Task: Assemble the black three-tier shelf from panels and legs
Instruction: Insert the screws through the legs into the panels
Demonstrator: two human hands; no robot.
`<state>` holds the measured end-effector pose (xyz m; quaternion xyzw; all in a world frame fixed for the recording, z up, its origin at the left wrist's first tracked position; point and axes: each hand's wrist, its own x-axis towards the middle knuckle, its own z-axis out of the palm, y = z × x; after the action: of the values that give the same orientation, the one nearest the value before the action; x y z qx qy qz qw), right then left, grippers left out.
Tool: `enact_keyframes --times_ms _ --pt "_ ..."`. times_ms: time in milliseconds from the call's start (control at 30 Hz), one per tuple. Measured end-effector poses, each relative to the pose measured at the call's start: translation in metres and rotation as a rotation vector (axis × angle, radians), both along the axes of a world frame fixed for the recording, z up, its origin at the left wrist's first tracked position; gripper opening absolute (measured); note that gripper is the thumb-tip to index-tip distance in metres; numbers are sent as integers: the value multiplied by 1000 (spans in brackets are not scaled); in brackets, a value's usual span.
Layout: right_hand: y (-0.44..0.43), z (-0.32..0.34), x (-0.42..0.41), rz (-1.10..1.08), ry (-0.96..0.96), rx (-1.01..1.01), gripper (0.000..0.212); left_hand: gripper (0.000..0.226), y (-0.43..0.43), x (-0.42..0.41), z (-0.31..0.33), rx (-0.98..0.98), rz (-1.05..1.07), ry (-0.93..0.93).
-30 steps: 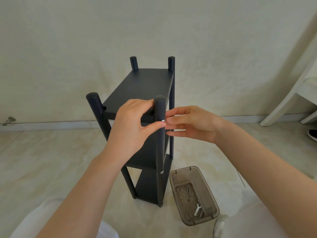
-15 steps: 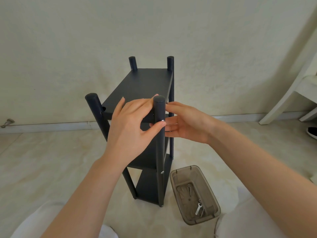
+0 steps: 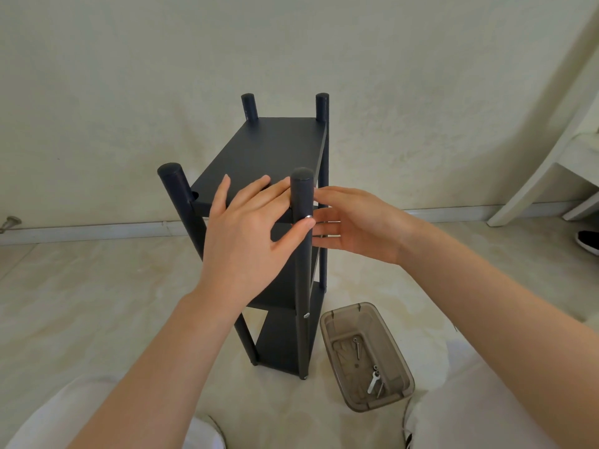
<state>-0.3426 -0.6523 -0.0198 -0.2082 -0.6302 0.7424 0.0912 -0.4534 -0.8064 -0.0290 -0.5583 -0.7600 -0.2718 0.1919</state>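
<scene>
black shelf (image 3: 282, 338) stands on the floor (image 3: 97, 303), frame centre. left hand (image 3: 249, 234), fingers spread flat on the top panel (image 3: 269, 147), thumb against a screw (image 3: 309, 217) in the near leg (image 3: 302, 196); right hand (image 3: 359, 222), fingers straight, likely braces it.

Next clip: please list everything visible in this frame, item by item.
shelf: one, black, three tiers, upright on the floor, centre.
legs: four, black, at the shelf's corners.
screw heads: two seen, silver, on the near right leg.
tray: one, translucent brown, on the floor right of the shelf's base.
hardware: a few silver pieces, inside the tray.
white furniture: one, partly seen, far right.
shoe: one, black, right edge.
metal fitting: one, grey, by the skirting, far left.
left hand: fingers on the top panel, thumb on the near right leg.
right hand: open, beside that leg.
</scene>
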Motion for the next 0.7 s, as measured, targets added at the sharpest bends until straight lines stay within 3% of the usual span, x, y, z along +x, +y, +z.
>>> enact_keyframes --times_ms 133,333,567,700 --pt "11 -21 8 -27 -80 15 27 50 1 1 -3 32 -3 7" --pt "41 -92 19 1 -492 145 25 46 4 3 -12 102 1 19" --pt "53 -226 41 -93 -788 131 10 49 8 6 -13 84 17 39" --pt "29 -311 55 -75 -939 165 16 45 11 10 -16 96 24 33"
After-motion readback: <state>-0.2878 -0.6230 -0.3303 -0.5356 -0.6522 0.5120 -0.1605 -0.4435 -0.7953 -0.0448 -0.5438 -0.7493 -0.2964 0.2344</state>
